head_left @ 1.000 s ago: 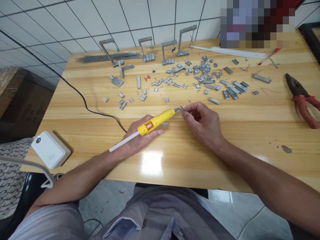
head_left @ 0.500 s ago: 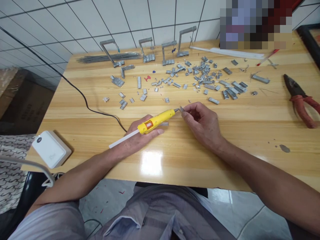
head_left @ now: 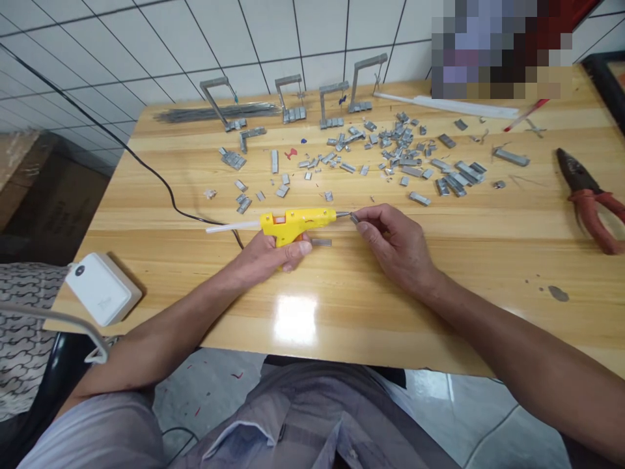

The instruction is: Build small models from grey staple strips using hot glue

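Observation:
A yellow glue gun (head_left: pixel 297 223) with a white glue stick in its back is gripped by my left hand (head_left: pixel 280 252), its nozzle pointing right. My right hand (head_left: pixel 394 241) pinches a small grey metal piece (head_left: pixel 355 219) between thumb and forefinger, right at the nozzle tip. Whether tip and piece touch is too small to tell. Just below the gun's front, a flat grey strip (head_left: pixel 322 242) lies on the wooden table (head_left: pixel 371 326), its left end hidden behind my left hand.
Small grey staple-like pieces (head_left: pixel 400 133) lie scattered beyond my hands. Several hook-shaped stands (head_left: pixel 367 64) line the wall side, near thin rods (head_left: pixel 170 114) and white sticks (head_left: pixel 463 107). Red-handled pliers (head_left: pixel 593 202) lie right. A white box (head_left: pixel 103 290) sits left; a black cable (head_left: pixel 146 164) crosses the table.
My left hand has turned the glue gun so that its side shows and it lies nearly level, nozzle still near the piece. My right hand has hardly moved.

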A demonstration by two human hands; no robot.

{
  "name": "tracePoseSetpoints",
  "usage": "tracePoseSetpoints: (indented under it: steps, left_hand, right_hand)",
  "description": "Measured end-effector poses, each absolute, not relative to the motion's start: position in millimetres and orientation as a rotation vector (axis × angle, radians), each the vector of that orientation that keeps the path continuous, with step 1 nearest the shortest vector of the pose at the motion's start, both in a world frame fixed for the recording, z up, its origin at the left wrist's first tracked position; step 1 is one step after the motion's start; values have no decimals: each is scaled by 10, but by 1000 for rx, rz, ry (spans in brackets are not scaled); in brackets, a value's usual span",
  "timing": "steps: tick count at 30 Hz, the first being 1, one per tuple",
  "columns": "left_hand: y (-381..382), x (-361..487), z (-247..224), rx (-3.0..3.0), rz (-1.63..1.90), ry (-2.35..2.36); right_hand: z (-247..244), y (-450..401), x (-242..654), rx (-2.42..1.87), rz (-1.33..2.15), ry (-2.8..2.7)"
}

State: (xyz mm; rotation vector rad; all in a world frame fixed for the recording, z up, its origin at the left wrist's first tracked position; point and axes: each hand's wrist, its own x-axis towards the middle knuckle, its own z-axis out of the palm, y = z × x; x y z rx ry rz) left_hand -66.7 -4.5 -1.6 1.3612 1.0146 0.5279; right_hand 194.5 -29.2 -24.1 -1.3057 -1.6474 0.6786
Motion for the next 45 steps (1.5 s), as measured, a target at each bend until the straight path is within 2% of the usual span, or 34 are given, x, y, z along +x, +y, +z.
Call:
tracePoseSetpoints:
  steps: [14, 28, 31, 39, 45]
  left_hand:
    - [46, -731, -3, 1100, 488, 875]
    - [66, -755, -56, 1102, 507, 779]
    - [67, -751, -55, 1103, 516, 765]
    - [65, -742, -56, 1137, 527, 792]
    - [51, -750, -70, 1169, 516, 816]
  right_hand:
    - [-170, -258, 1955, -1222, 1131, -1492]
    - [-173, -255, 1979, -1187, 1258, -1375]
    - [-184, -264, 1987, -1194, 1158, -1444]
    - [-218, -247, 2038, -1103, 551, -1860]
    - [-253, -232, 2054, -1063, 369, -1933]
